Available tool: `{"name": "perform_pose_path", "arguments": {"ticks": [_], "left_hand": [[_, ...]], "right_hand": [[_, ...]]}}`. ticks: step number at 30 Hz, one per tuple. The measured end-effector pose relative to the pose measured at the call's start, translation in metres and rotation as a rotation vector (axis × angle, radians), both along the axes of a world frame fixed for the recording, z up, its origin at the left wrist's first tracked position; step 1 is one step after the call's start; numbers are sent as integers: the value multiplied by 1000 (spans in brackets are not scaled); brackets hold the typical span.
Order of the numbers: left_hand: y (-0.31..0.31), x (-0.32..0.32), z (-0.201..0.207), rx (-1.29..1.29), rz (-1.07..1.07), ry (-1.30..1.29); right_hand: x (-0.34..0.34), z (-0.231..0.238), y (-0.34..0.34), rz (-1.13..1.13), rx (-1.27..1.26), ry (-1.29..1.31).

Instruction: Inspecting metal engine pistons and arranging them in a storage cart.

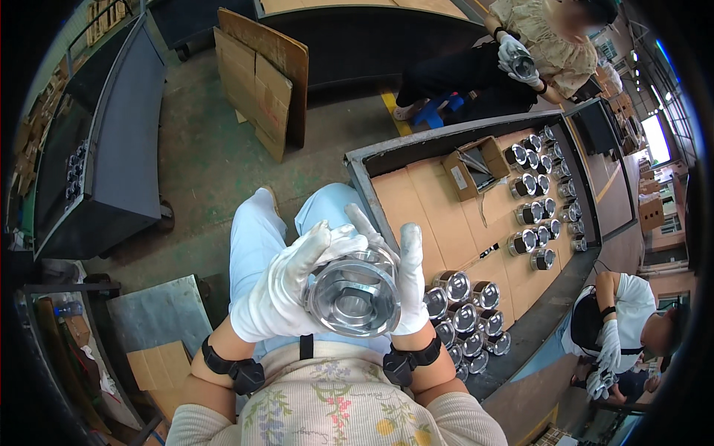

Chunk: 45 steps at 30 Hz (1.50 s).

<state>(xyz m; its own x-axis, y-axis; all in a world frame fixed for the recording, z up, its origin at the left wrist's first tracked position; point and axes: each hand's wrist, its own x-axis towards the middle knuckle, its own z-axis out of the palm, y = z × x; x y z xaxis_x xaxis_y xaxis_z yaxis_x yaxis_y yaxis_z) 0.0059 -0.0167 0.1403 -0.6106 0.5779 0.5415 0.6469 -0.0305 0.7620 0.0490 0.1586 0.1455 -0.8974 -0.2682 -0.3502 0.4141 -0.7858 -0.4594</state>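
Observation:
A shiny metal engine piston [354, 296] is held up in front of my lap, its round hollow end turned toward me. My left hand [279, 290], in a white glove, is closed around its left side and far edge. On the opposite side my right hand [410, 279], also gloved, presses against the piston with the thumb raised. Parts of the fingers of both hands are hidden behind the metal. Just to the right, a cluster of several similar pistons [462, 318] stands at the near corner of the cardboard-covered table [416, 197].
Rows of pistons [529, 213] stand at the table's far right beside an open cardboard box [476, 169]. A dark pen-like tool [489, 250] lies between. One person [547, 37] across the table holds a piston; another [625, 312] works at right. Cardboard sheets [256, 85] lean ahead.

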Motion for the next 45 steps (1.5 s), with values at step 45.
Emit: {"name": "perform_pose_path", "arguments": {"ticks": [45], "left_hand": [[30,-19,-80,-209,29,-609]], "right_hand": [[-74,-138,150,-201,910,-476]]}}
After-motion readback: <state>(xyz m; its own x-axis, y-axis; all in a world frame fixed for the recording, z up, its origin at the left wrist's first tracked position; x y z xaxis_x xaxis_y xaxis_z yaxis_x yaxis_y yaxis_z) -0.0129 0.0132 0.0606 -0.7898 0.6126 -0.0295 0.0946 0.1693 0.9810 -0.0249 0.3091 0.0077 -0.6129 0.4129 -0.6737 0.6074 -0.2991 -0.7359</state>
